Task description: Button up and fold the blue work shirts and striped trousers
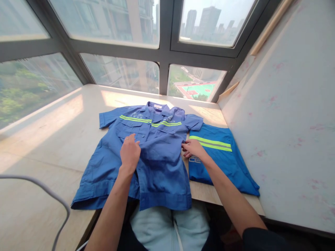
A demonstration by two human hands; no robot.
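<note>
We see the blue short-sleeved shirt [161,153] lying front up on the bench [49,146], a folded blue garment [217,165] just beside it. Our left hand [130,153] rests on its front near the buttons; we cannot tell whether that grip is clamped on cloth. Our right hand [193,147] meets its side edge, its grip likewise unclear. The collar label [157,106] and grey chest prints [136,116] are too small for us to read; the folded garment's pale lettering [195,159] is partly hidden.
</note>
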